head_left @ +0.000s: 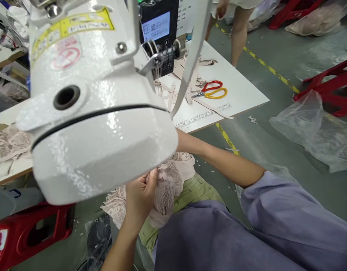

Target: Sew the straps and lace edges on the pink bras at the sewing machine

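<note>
A beige lace bra (165,188) hangs below the front of the white sewing machine head (105,146), over my lap. My left hand (142,190) is closed on its edge, thumb against the fingers, just under the machine head. My right forearm (218,160) reaches in from the right, and the right hand itself is hidden behind the machine head. The needle and presser foot are hidden too. A pale elastic band (190,56) runs down beside the machine head and passes out of sight behind it.
Scissors (215,90) with red and yellow handles lie on the white table (247,96) among beige strips. Another lace piece (12,143) lies at left. Red stools (29,233) stand on the floor, with a plastic bag (317,131) at right. Beyond the table is a person's leg (239,35).
</note>
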Demonstrator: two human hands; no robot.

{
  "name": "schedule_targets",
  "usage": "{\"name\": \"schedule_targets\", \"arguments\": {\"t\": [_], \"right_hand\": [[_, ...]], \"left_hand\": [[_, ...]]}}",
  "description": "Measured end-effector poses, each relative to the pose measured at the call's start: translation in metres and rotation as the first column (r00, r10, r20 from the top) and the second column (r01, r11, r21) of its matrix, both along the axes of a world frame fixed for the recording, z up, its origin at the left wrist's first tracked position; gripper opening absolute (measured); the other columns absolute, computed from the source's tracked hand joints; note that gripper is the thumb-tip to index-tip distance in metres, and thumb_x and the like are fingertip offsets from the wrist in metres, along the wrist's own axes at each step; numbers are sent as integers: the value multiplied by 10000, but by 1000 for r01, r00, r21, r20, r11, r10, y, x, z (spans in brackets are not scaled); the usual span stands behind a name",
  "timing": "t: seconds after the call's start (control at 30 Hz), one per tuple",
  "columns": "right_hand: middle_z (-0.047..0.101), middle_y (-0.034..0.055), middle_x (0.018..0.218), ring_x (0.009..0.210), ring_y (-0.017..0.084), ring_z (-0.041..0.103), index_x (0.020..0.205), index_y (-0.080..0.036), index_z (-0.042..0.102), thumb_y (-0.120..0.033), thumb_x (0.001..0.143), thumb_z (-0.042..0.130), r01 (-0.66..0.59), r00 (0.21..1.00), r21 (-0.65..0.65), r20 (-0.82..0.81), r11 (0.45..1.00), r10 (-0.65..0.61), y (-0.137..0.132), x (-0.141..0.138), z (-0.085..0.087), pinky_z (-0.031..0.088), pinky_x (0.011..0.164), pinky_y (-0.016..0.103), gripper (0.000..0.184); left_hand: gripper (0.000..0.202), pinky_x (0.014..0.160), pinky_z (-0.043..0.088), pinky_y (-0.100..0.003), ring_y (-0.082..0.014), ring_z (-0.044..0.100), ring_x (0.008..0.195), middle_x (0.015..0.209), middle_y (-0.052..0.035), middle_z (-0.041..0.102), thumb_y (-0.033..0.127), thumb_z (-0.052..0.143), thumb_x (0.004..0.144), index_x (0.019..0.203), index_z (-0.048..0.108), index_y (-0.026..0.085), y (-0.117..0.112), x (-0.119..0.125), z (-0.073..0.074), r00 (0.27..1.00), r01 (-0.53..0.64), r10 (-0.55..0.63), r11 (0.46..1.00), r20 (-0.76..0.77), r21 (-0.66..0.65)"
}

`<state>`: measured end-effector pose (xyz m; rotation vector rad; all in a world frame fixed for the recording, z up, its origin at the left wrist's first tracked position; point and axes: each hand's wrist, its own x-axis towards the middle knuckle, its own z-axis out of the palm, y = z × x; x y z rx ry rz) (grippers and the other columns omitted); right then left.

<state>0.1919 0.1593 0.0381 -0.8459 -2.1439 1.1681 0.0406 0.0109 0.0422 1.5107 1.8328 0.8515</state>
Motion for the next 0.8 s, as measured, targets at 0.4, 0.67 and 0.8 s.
{"name": "schedule_targets", "arguments": {"t": [0.4, 0.67, 0.8], "right_hand": [[584, 40, 884, 865, 209, 568, 734, -175, 576, -103, 813, 621, -53, 999, -14, 3, 999, 53, 7, -1, -4, 509, 886, 381, 116], [600, 45, 914, 894, 215, 568, 750, -178, 583, -116, 805, 623, -69, 997, -14, -17, 997, 69, 9, -1, -7, 501, 857, 357, 91], [590, 48, 908, 882, 200, 554, 720, -174, 544, -132, 814, 610, -104, 994, 21, -18, 994, 104, 14, -4, -12, 483, 791, 315, 122]], "left_hand": [[237, 697, 544, -275, -253, 705, 939, 876, -39, 758, 327, 584, 912, 1026, 768, 232, 3, -3, 3, 1000, -8, 7, 997, -11, -72], [230, 696, 581, -300, -258, 720, 935, 967, -25, 771, 320, 587, 928, 1055, 772, 267, 2, -3, -1, 999, 4, -4, 1000, -33, 12], [257, 686, 596, -292, -247, 734, 932, 1010, -33, 774, 335, 558, 953, 1074, 770, 255, 0, -3, -2, 996, 48, -44, 997, -76, 59]]}}
